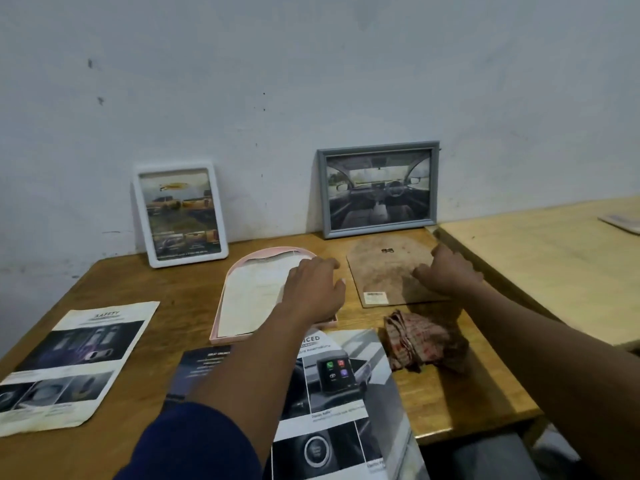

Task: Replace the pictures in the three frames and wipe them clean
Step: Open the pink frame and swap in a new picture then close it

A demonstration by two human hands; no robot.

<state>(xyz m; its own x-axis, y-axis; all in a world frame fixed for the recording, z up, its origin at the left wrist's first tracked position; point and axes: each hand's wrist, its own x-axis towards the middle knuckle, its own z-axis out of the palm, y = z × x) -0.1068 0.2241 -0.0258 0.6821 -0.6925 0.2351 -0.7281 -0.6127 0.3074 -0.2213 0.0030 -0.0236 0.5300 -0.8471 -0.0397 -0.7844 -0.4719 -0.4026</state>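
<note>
Head view: the pink frame [225,338], arch-topped, lies face down on the worktop [173,282] with its back open and a pale sheet of paper [252,296] sitting inside it. Just right of the pink frame lies its likely backing board [388,271], brown and stained, flat on the wood with a small metal hanger near its far end.

The step in hand looks like the picture swap on this frame. The white frame [180,213], beyond the pink frame to its left, and the grey frame [379,190], beyond it to its right, both lean on the wall with pictures in them.

The left hand [311,289] rests on the pink frame's right side, its fingers [325,263] spread nearly straight and lying flat over the paper and rim, gripping nothing.

The right hand [446,271] is on the board's right part, its fingers [424,271] bent with the tips down on the surface. Whether they pinch the edge or only press, I cannot tell.

The next move probably calls for holding the paper flat while the board is lifted and brought over the pink frame, lined up with the arch, then seated inside the rim. The checked cloth [419,344], nearer than the pink frame to its right, waits for wiping. A car brochure [339,393] lies just in front of the pink frame.
</note>
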